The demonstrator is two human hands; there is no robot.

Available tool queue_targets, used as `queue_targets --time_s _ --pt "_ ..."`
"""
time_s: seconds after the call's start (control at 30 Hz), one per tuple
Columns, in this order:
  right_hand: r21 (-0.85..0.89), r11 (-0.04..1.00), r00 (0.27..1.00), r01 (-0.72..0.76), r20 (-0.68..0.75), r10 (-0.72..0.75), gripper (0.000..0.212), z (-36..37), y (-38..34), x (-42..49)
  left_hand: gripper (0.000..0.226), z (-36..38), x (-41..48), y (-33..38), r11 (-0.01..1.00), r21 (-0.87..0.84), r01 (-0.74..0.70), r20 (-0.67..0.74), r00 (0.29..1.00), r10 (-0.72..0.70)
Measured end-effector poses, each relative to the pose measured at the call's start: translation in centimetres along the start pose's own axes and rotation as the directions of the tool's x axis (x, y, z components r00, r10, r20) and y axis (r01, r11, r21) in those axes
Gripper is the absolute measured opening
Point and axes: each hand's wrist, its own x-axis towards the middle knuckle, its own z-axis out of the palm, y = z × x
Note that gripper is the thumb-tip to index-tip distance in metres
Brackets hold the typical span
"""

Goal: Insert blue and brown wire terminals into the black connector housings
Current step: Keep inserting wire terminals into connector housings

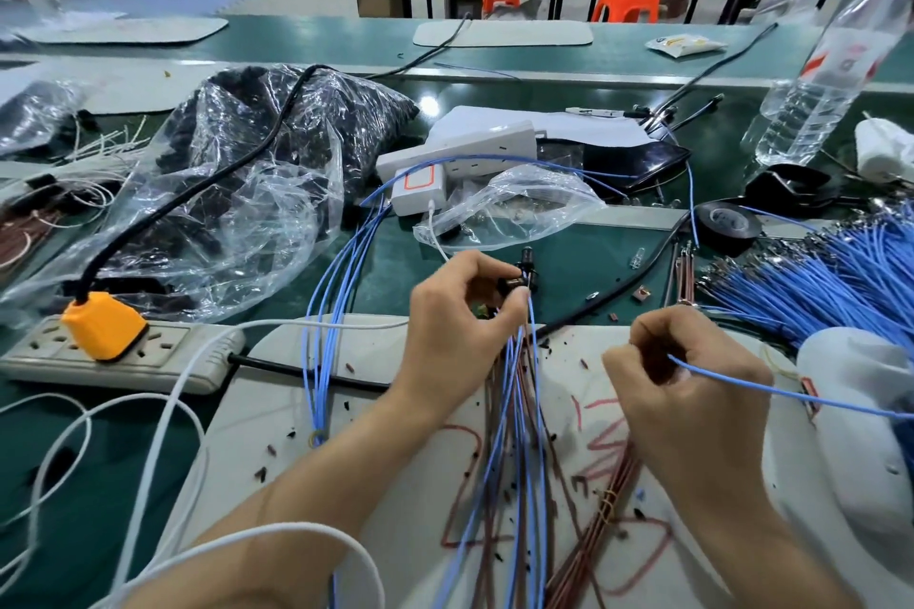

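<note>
Pinching a single blue wire (791,393) between thumb and curled fingers, the right hand (692,386) hovers knuckles-up over the white mat (395,410). The wire trails off toward the tabletop's right edge, and its terminal end is hidden inside the fingers. The left hand (465,312), wrist bent and forearm reaching in from the near edge, grips a black connector housing (522,277) between thumb and fingertips just past the mat's far edge. A sheaf of blue and brown wires (519,410) falls from that hand back toward the near edge.

On the mat lie red pen scribbles that spell nothing legible, and a tied brown wire bundle (608,509) rests near the near edge. Toward the left edge sits a grey power strip (148,356) carrying an orange plug (104,326). At the right edge spreads a pile of blue wires (816,282), with a black tape roll (724,220) just beyond it; the print on its core is too small to read. Farther back, a clear bag of black housings (277,163) slumps left of centre. A water bottle (831,79) leans at the far right, its label blurred.
</note>
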Motion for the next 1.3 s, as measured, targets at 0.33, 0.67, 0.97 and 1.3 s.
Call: queue_targets --time_s 0.33,0.67,0.97,1.3 --pt "0.817 0.457 0.882 -0.351 0.125 0.454 0.036 -0.3 0.7 1.5 0.020 0.5 -0.8 -0.2 0.994 -0.108 -0.011 0.150 0.988 0.027" --pt "0.622 0.760 0.982 -0.186 0.108 0.153 0.010 0.1 -0.9 -0.1 0.025 0.7 -0.8 -0.1 0.981 0.031 -0.190 0.207 0.962 0.180" --pt "0.556 0.831 0.999 0.029 0.002 -0.037 0.034 -0.1 -0.8 -0.6 0.024 0.7 -0.7 0.1 0.981 0.070 -0.180 0.223 0.962 0.160" --pt "0.503 0.862 0.998 0.064 -0.016 -0.065 0.032 -0.1 -0.3 -0.5 0.024 0.8 -0.9 0.1 0.976 0.073 -0.206 0.230 0.956 0.184"
